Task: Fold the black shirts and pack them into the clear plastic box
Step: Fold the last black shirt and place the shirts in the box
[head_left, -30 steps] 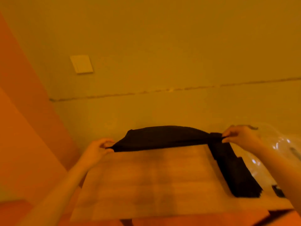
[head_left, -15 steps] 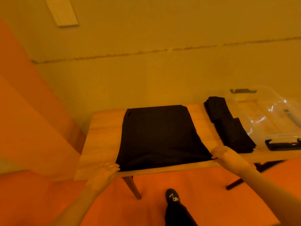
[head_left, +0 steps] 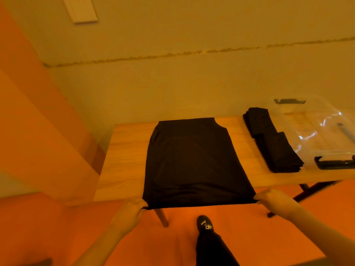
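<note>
Standing at the near edge of the wooden table (head_left: 124, 150), the person has one dark shoe (head_left: 205, 224) planted on the orange floor (head_left: 172, 246) just below. Left hand (head_left: 130, 210) pinches the near-left corner of the black shirt (head_left: 194, 162), fingers curled tight on the cloth; right hand (head_left: 272, 200) does the same at the near-right corner, thumb and fingers clamped on the hem. That hem is pulled straight along the table's front edge, hanging just over it. The shirt lies flat and spread on the tabletop, neckline at the far side toward the wall (head_left: 172, 83). Off to the right, beside it but apart, sits a stack of folded black shirts (head_left: 272, 143), a long pile running front to back. Farther right, touching or nearly touching that stack, is the clear plastic box (head_left: 315, 131), with a black latch (head_left: 334, 164) at its near end and another at the far end. Up high on the wall, a pale switch plate (head_left: 80, 8).
</note>
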